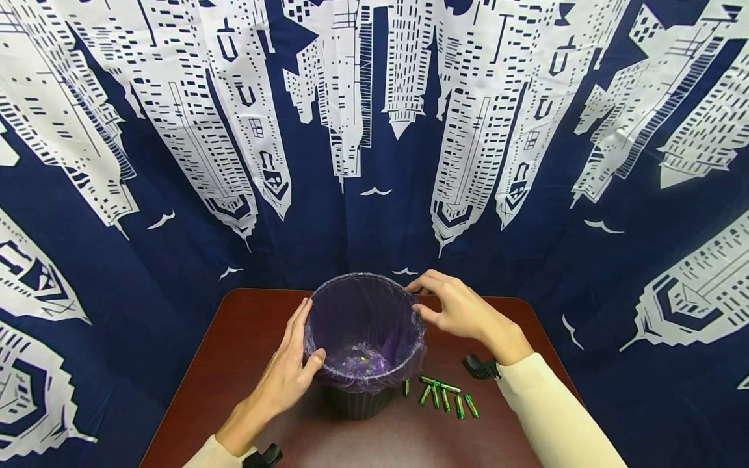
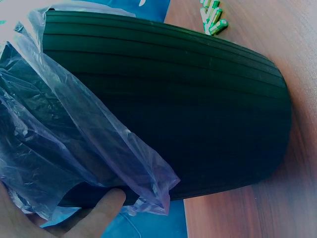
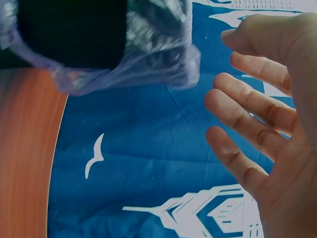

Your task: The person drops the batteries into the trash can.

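A dark ribbed trash can (image 1: 357,404) stands upright on the table, lined with a translucent purple trash bag (image 1: 404,372) folded over its rim. My left hand (image 1: 285,372) rests along the can's left side, fingers fairly straight against the bag and thumb near the front rim. In the left wrist view that thumb (image 2: 106,210) lies by the bag's loose edge; its other fingers are mostly hidden. Beside the right rim is my right hand (image 1: 459,312), loosely bent. The right wrist view shows a gap between its fingertips (image 3: 220,139) and the bag (image 3: 163,57).
Several green batteries (image 1: 445,400) lie on the reddish-brown table (image 1: 246,338), right of the can. A small yellow-green spot (image 1: 363,358) shows inside the bag. Behind the table hangs a navy curtain (image 1: 386,227) with white skyscrapers.
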Demonstrator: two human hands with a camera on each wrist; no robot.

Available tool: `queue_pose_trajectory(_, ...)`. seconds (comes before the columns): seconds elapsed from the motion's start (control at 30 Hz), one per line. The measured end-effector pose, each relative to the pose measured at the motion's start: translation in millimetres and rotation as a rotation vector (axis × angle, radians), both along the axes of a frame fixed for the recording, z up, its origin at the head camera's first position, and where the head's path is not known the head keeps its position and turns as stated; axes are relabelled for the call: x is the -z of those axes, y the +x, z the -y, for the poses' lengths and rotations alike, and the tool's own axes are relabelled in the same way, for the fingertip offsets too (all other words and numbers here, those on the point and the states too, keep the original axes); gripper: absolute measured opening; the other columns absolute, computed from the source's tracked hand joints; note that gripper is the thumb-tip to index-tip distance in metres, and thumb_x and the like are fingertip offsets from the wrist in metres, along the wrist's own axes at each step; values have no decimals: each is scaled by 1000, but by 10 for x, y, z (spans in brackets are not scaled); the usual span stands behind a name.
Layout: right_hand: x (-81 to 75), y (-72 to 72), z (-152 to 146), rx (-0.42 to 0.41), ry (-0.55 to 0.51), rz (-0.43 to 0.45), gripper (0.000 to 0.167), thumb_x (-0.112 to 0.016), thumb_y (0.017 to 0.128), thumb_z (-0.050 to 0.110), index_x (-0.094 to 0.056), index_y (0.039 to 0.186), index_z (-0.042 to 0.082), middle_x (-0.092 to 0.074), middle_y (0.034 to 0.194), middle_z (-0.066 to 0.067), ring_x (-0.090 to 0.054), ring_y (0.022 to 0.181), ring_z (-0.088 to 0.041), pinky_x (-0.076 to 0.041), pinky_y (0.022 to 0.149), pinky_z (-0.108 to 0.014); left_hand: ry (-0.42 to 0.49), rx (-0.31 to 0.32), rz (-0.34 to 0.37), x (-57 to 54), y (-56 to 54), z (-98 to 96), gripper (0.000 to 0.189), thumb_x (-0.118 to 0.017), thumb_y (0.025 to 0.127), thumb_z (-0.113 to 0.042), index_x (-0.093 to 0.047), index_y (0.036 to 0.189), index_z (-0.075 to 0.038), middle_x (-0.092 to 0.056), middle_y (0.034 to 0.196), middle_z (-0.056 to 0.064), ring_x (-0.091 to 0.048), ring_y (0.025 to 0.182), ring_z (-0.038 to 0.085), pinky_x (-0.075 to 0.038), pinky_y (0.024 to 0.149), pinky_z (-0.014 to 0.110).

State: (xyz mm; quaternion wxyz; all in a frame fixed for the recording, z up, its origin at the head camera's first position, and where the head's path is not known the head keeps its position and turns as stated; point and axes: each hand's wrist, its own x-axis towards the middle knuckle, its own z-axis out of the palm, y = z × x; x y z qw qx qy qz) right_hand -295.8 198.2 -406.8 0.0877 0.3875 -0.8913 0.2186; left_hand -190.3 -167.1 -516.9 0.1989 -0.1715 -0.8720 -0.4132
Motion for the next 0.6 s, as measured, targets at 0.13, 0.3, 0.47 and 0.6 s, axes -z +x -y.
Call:
queue_pose_trajectory(0.13,96,17,-128,5,-28,-24,33,-87,105,14,-79,137,11,-80,129,-4,-77,114,-23,-65,100,-49,2,2,-3,2,2,12,91,-68,106,-30,-27,183,-2,-28,192,21,-45,169,53,-48,124,78)
queue_pose_trajectory(0.3,261,30,-279,17,-64,-34,33,-86,105,10,-78,137,12,-81,129,-3,-77,111,-23,-65,99,-45,10,2,-18,20,8,24,89,-68,109,-33,-29,183,-3,-29,192,20,-46,169,54,-50,121,79)
queue_pose_trajectory(0.47,433,67,-412,49,-88,-46,35,-87,103,8,-78,136,12,-81,127,-2,-76,107,-23,-64,96,-41,13,-4,-5,10,15,14,88,-67,110,-35,-29,183,-5,-28,193,18,-48,168,52,-55,116,78)
queue_pose_trajectory(0.6,583,107,-495,61,-101,-60,37,-89,101,6,-78,135,12,-81,125,-1,-75,104,-21,-63,93,-38,19,-2,1,6,15,11,89,-66,109,-35,-28,184,-5,-28,193,19,-48,168,52,-57,114,77)
